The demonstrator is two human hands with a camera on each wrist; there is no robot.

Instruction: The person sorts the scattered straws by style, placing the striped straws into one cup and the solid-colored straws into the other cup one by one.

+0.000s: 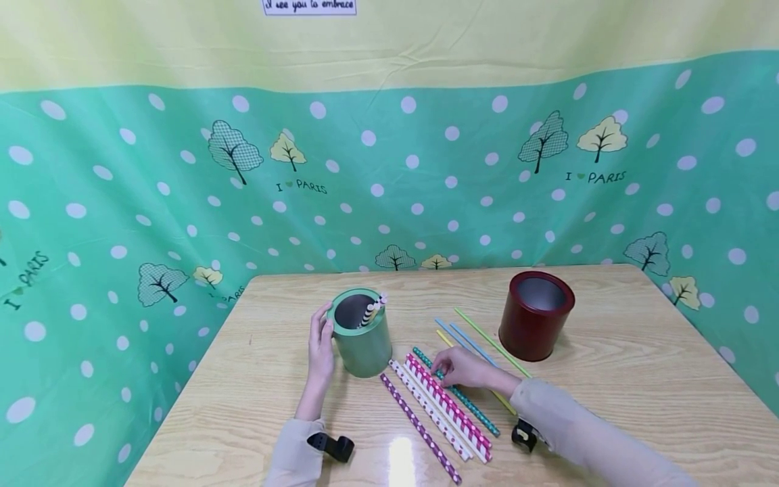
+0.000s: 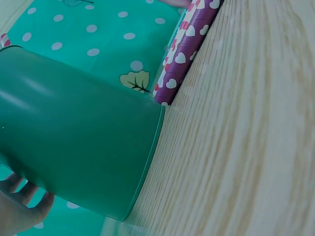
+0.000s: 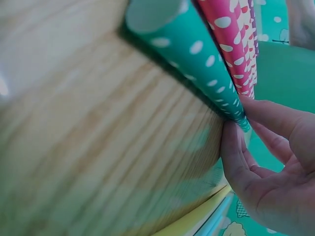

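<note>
Teal dotted straw [image 1: 481, 414] lies mid-surface [image 1: 645, 379], slanting right toward the near edge. Right hand [image 1: 465, 368] pinches it close to its far end; left hand [image 1: 322, 341] grips the green can [image 1: 365, 352] by its left side. Straw's likely paper: light, fairly stiff, low slip, crushes if squeezed. 1 light pinch near an end should do. Pink straws [image 1: 447, 404] crowd its left, yellow straw [image 1: 505, 404] passes under the right forearm. Best room: straight up, or toward the right edge past the red can [image 1: 535, 325].
</note>
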